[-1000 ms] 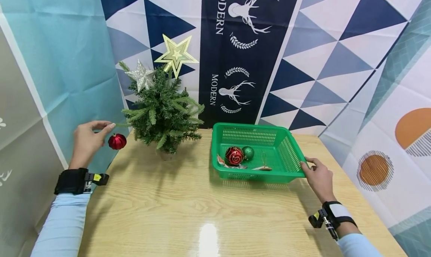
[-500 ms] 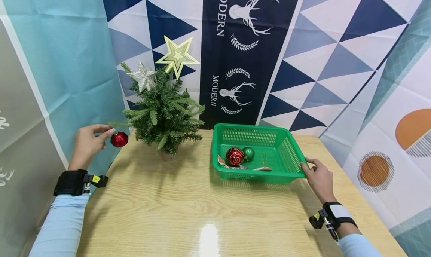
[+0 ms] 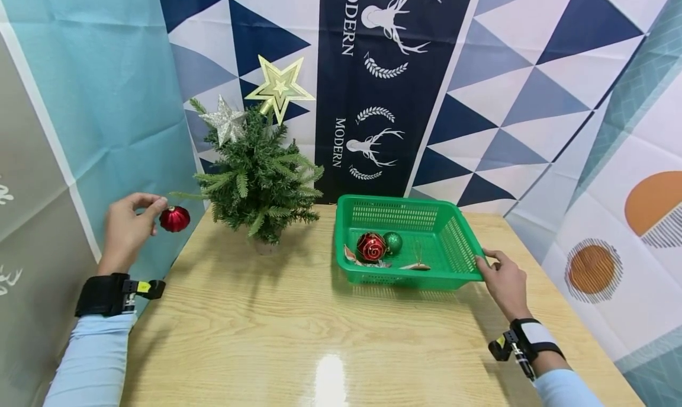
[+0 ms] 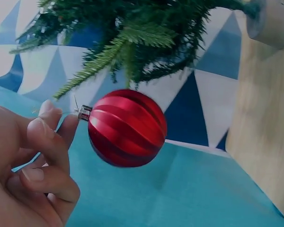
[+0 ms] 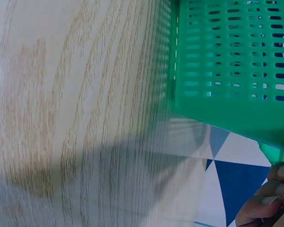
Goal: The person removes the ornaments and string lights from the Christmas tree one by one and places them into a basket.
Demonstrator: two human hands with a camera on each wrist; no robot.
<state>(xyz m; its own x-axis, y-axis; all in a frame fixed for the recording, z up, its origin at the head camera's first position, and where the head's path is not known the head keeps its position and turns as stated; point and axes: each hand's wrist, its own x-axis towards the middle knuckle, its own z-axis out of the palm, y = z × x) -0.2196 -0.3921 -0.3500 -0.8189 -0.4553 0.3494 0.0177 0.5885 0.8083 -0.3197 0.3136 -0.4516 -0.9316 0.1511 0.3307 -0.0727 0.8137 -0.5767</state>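
Note:
My left hand (image 3: 128,226) pinches a red ribbed Christmas ball (image 3: 174,218) by its thin loop; in the left wrist view the ball (image 4: 127,127) has a silver cap, with the fingertips at the loop beside it. A branch tip of the small Christmas tree (image 3: 256,176) reaches toward the fingers. The tree carries a silver glitter star (image 3: 225,120) and a gold star (image 3: 279,88) at its top. At the right, my right hand (image 3: 505,279) grips the rim corner of a green plastic basket (image 3: 405,279); the basket wall (image 5: 232,106) fills the right wrist view's upper right.
Inside the basket lie a red patterned ball (image 3: 371,247), a green glitter ball (image 3: 393,242) and some flat ornaments (image 3: 415,266) along the front wall. All stands on a wooden table (image 3: 256,348). Patterned cloth (image 3: 506,99) hangs behind and at both sides.
My left hand first moves slightly right, then back left, away from the branch, with the red ball now sitting closer to the fingertips. My right hand and the basket stay put.

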